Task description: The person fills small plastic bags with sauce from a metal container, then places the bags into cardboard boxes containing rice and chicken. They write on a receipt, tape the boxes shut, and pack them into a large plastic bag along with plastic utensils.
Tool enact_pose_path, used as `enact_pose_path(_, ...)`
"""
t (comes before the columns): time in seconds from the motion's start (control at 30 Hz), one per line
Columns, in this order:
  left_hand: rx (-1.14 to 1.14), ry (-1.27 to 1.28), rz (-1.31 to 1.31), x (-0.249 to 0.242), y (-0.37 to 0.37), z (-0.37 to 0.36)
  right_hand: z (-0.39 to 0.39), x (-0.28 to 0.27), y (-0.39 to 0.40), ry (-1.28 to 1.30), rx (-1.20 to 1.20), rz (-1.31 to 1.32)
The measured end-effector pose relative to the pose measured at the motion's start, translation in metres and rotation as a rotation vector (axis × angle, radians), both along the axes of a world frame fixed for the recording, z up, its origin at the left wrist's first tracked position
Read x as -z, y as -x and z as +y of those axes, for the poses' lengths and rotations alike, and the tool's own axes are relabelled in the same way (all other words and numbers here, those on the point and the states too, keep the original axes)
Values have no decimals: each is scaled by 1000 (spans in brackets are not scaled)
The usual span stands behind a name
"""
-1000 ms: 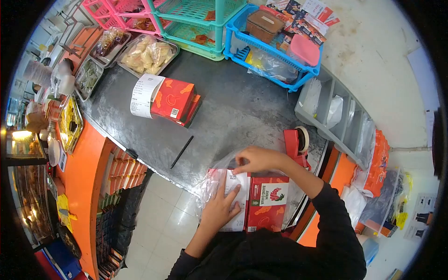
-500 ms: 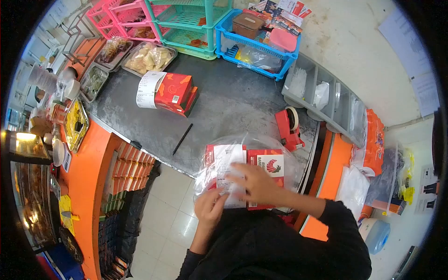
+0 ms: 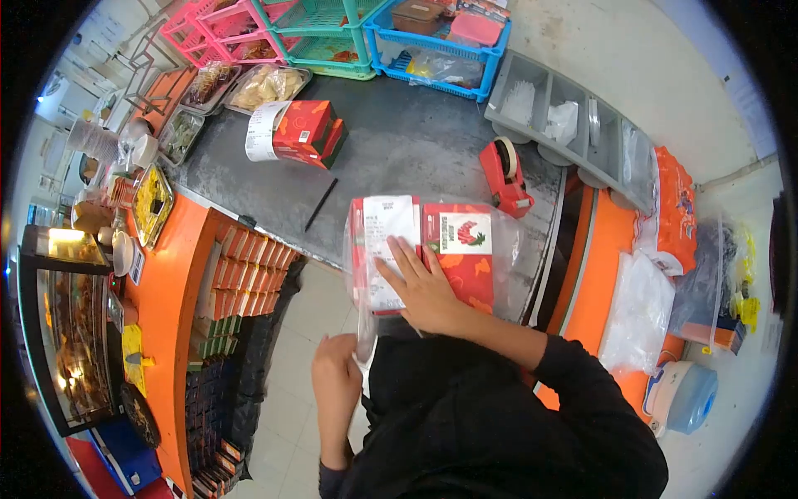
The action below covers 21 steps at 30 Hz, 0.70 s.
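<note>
Two red boxes lie side by side inside a clear plastic bag [image 3: 509, 249] at the counter's near edge. A long printed receipt [image 3: 387, 218] covers much of the left box [image 3: 359, 279]; the right box [image 3: 465, 279] carries a white label with a red chili-like picture. My right hand [image 3: 426, 291] rests flat with fingers spread on the receipt and the edge of the right box. Lower left, my left hand [image 3: 337, 370] is closed on the bag's edge, off the counter. Its fingertips are partly hidden.
On the dark counter [image 3: 391, 158] are a black pen [image 3: 321, 205], a red tape dispenser [image 3: 504, 179] and more red boxes with a receipt [image 3: 309, 133]. Behind stand a blue basket [image 3: 436, 54], green rack [image 3: 328, 50] and grey divided tray [image 3: 569, 116]. An orange shelf unit [image 3: 187, 274] is at left.
My left hand has moved down and left from the receipt, drawing the bag's edge with it. My right hand has flattened onto the receipt. The view has shifted slightly.
</note>
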<state>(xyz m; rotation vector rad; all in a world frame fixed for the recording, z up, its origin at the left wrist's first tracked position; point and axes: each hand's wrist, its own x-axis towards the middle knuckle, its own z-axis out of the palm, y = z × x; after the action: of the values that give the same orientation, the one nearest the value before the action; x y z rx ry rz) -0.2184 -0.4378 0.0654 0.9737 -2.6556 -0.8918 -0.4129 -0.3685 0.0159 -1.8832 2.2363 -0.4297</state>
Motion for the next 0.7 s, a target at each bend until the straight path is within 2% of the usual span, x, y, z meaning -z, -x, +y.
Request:
enact_pose_path(0.03,-145,-414,-142,-22,16,-3,1,-1,0,-4,-11,0)
enact_pose_path(0.07,-143,-410,-139,-20,24,3,2,-2,0,1,-9,3)
enact_pose_path(0.13,-215,-215,337,-2,42,19,2,-4,0,17,-3,-45)
enact_pose_path(0.17,-183,-128,443,18,44,22,1,-4,-3,-39,15,48)
enact_pose_path(0.2,-172,-128,437,28,40,22,-3,7,-12,-37,25,43)
enact_pose_path(0.27,-185,-385,201,39,27,18,-14,38,-30,127,260,360)
enact_pose_path(0.33,-202,-322,214,8,21,20,-16,36,-29,122,258,366)
enact_pose_path(0.4,-301,-689,387,-56,23,21,-10,28,-27,114,203,311)
enact_pose_path(0.47,-144,-871,471,-99,31,19,-9,29,-25,102,196,310)
enact_pose_path(0.53,-21,-865,643,-136,49,22,-8,36,-26,38,205,396)
enact_pose_path(0.57,-103,-834,636,-144,61,20,-7,34,-26,33,204,397)
enact_pose_path(0.6,-161,-992,740,-148,71,15,-5,30,-27,2,181,399)
enact_pose_path(0.67,-103,-967,807,-138,77,7,-3,21,-18,-23,172,415)
enact_pose_path(0.7,-86,-973,801,-123,80,4,1,17,-13,5,100,266)
